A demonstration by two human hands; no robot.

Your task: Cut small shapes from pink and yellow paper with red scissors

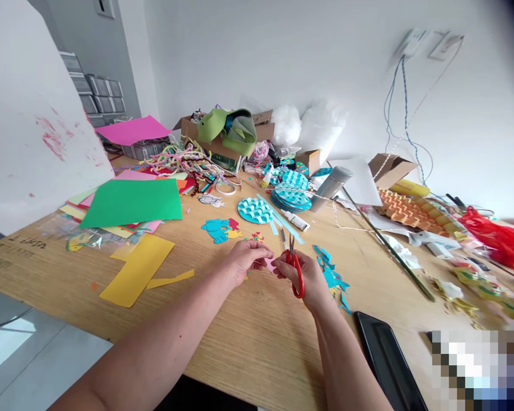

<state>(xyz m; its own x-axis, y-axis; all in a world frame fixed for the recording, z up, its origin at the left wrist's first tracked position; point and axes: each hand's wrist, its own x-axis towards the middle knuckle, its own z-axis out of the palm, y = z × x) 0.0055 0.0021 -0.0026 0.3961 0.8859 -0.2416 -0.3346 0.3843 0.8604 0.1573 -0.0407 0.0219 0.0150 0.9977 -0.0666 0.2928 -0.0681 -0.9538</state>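
Over the middle of the table, my left hand [249, 260] is closed, pinching a small piece of pink paper [269, 264]. My right hand [306, 278] comes at the same piece from the other side, its fingertips at the paper's edge. Hooked in that hand are scissors [298, 275] with red handles, their blades pointing away from me. Just beyond the hands lie blue paper fish [216, 229] with small red and yellow cutouts. Blue paper scraps [329, 271] are strewn right of my right hand.
Yellow paper [139, 271] and a green sheet [132, 201] on a pile lie at left. Further back are a scaled blue disc [255, 210], a grey bottle [332, 185] and a green case [231, 130]. A black phone [388, 359] lies at the near right, below a long green stick [389, 245].
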